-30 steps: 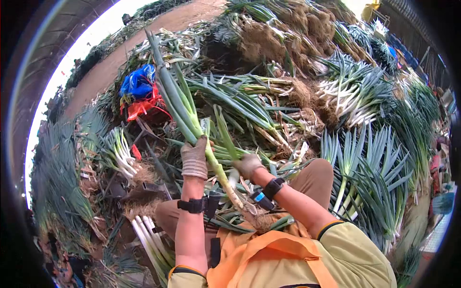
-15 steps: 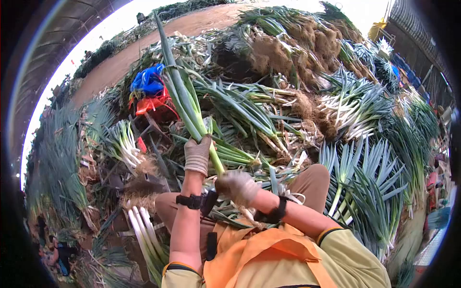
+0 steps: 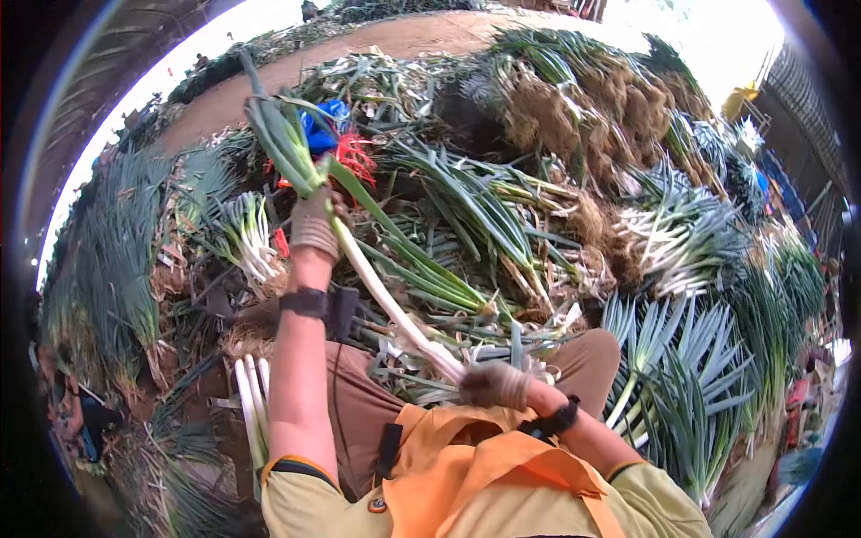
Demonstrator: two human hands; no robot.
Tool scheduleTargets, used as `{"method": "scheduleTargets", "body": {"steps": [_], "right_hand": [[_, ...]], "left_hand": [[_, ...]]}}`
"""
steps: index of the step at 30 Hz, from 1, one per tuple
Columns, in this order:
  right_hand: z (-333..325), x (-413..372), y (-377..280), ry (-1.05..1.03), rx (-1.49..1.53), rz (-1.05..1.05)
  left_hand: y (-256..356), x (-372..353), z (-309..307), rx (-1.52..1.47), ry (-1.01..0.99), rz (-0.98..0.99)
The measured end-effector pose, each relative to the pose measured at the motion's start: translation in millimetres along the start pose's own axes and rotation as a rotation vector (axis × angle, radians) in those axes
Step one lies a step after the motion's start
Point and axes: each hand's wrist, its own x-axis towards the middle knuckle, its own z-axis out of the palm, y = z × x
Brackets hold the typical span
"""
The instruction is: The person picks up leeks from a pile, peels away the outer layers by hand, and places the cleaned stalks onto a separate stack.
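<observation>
A long green onion (image 3: 386, 294) stretches slantwise between my two gloved hands, its green leaves up at the left and its white stalk running down to the right. My left hand (image 3: 314, 220) is wrapped around it just below the leaves. Down over my lap, my right hand (image 3: 496, 386) is closed at the lower end of the white stalk; the glove hides that tip. One long leaf hangs from the onion beside the stalk. Beneath it lies a heap of loose onions and leaf scraps (image 3: 448, 269).
Pale peeled stalks (image 3: 253, 399) lie by my left thigh. Trimmed onions (image 3: 691, 377) are heaped at my right, with a white-stemmed pile (image 3: 673, 233) behind. Rooty bundles (image 3: 556, 108) are stacked at the back. A blue bag (image 3: 325, 125) and red netting (image 3: 356, 160) sit past my left hand.
My left hand has moved up and left with the onion, while my right hand has slid down and right. More bare white stalk now shows between them.
</observation>
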Motion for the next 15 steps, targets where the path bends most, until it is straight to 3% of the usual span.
{"method": "scheduleTargets", "body": {"steps": [1, 2, 3, 4, 6, 7, 8, 9, 11, 14, 15], "right_hand": [[-4.5, -12.1, 4.0, -0.136, -0.357, 0.338], [-3.4, -30.9, 0.8, 0.0, -0.418, 0.208], [0.1, -39.1, 92.9, -0.044, -0.403, 0.588], [-21.8, -32.9, 70.1, -0.216, -0.59, 0.503], [-46.4, -12.7, 32.8, -0.119, -0.543, 0.605], [-54.4, 5.8, 97.9, 0.289, 0.077, 0.169], [-62.1, 15.8, -19.8, 0.351, -0.246, 0.113], [-69.1, 39.8, -39.5, 0.351, 0.179, -0.14], [-68.4, 66.2, -105.0, 0.257, 0.651, -0.281], [-42.3, 107.3, -87.8, -0.23, 0.972, -0.367], [-36.5, 89.0, -66.9, -0.038, 0.201, -0.512]], "left_hand": [[19.3, 13.0, -7.8, -0.009, 0.016, 0.034], [40.2, 39.9, -28.1, 0.033, 0.011, -0.003], [60.4, 34.6, -19.5, -0.049, 0.026, 0.032], [78.6, 26.9, -12.4, -0.132, 0.044, 0.062], [97.7, 42.4, -16.3, -0.105, -0.023, 0.022], [95.5, 47.4, -20.5, -0.098, -0.076, 0.073], [89.0, 43.3, -16.6, -0.095, -0.081, 0.072], [77.1, 33.0, -10.3, -0.194, -0.116, 0.022], [54.3, 26.7, -9.6, -0.339, -0.219, -0.098], [29.6, 24.7, -14.7, -0.441, -0.192, -0.206], [32.1, 32.6, -26.0, -0.436, -0.181, -0.242]]}}
